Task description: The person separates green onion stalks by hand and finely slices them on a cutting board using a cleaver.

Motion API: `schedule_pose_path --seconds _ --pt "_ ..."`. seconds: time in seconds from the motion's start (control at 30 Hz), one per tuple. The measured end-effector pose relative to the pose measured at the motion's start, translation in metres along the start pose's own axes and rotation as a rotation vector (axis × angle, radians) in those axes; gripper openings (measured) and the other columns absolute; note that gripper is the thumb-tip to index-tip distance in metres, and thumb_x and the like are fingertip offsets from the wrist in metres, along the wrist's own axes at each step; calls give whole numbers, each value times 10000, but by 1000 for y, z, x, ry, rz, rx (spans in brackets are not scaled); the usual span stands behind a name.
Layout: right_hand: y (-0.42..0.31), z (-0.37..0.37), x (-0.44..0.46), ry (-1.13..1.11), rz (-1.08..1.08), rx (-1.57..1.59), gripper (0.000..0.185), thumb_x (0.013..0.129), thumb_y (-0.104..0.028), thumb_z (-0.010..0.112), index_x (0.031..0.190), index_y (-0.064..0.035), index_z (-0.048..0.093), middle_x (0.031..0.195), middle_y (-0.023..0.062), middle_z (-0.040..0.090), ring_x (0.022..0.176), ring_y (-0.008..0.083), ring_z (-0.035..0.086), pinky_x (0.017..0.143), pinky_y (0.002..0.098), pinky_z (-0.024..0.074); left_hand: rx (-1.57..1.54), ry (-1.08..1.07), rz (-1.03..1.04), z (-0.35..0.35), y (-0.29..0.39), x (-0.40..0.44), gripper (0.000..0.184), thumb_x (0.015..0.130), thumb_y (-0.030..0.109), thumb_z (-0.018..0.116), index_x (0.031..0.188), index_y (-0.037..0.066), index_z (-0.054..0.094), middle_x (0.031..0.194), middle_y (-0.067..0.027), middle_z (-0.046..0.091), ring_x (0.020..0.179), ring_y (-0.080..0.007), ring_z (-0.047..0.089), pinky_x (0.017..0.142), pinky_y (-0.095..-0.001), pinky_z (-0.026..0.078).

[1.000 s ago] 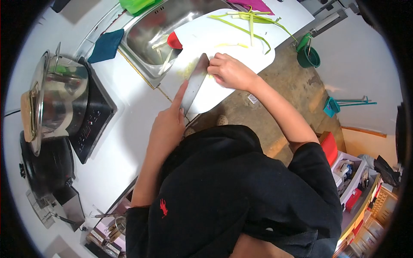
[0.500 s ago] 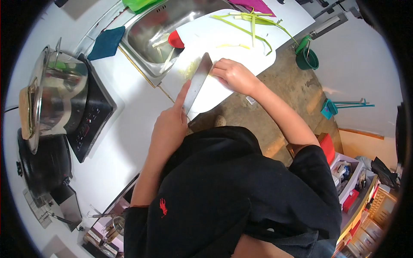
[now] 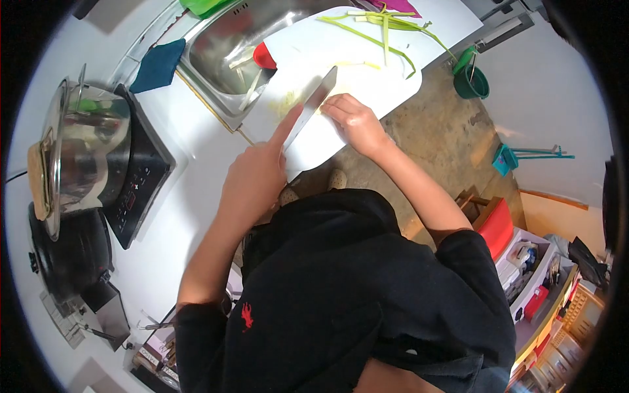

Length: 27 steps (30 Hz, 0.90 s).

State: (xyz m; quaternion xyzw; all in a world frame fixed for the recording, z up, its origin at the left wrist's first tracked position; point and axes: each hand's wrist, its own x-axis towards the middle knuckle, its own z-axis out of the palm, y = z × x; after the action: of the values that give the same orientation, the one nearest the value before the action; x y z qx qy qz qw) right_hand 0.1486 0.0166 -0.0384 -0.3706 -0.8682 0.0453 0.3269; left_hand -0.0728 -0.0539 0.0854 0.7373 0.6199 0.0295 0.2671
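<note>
My left hand is closed round the handle of a kitchen knife, its index finger stretched along the blade. The blade stands over the white cutting board, close to the fingertips of my right hand. Those fingers are curled down on the board, holding a pale vegetable piece that is mostly hidden. Finely cut pale bits lie left of the blade. Long green stalks, perhaps spring onions, rest at the board's far end. Beyond the knife tip lies a thin yellowish stalk.
A steel sink with pale scraps adjoins the board, near a red-ended object. To the left stand a large pot on an induction cooker and a black pot. A green bucket is on the floor.
The knife has shifted slightly up and to the right, and my left hand has turned a little with it. My right hand stays beside the blade, its forearm slightly lower.
</note>
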Motion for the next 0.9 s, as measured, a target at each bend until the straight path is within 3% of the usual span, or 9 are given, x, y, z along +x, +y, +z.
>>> schedule_pose_path --seconds 0.2,0.37,0.47,0.5,0.6,0.73,0.9 --pt "2 2 0 21 16 23 260 758 16 629 1003 6 715 996 97 700 992 259 666 819 351 589 80 -69 19 -5 7 15 729 984 68 493 1603 336 216 778 -278 658 750 -463 662 705 -586 488" --pt "3 2 0 5 44 53 252 759 52 693 1001 -16 713 1033 79 708 1007 254 674 832 351 583 81 -129 -68 -17 -4 -31 741 970 20 474 1595 342 237 838 -299 673 806 -491 661 736 -590 495" --pt "3 2 -1 17 66 57 246 764 55 689 998 -20 710 1031 79 707 1004 257 674 830 352 583 27 -63 -35 -22 -20 -66 761 939 -12 462 1591 338 284 762 -240 650 717 -441 648 684 -557 499" --pt "3 2 -1 21 70 54 245 765 54 690 997 -20 710 1029 79 706 1004 257 674 829 352 583 -3 -144 -119 -30 -17 -66 751 961 -2 495 1590 337 264 984 -322 677 903 -493 667 755 -569 501" --pt "1 2 1 24 65 70 243 766 51 693 999 -19 709 1019 82 704 998 261 673 828 353 582 -49 -95 -113 -28 -2 -45 749 963 -1 501 1590 333 264 966 -321 675 888 -493 667 745 -577 486" --pt "4 1 -1 13 47 52 243 768 44 703 1004 -13 709 1005 87 703 983 266 671 825 356 579 -19 -51 -14 -4 9 6 732 969 25 497 1593 321 253 814 -309 655 813 -495 660 701 -594 457" --pt "3 1 0 36 31 53 217 771 37 710 982 -13 703 987 82 700 974 264 668 815 353 577 26 -50 -9 3 13 11 717 972 21 470 1591 313 255 803 -306 652 802 -498 656 700 -600 456"
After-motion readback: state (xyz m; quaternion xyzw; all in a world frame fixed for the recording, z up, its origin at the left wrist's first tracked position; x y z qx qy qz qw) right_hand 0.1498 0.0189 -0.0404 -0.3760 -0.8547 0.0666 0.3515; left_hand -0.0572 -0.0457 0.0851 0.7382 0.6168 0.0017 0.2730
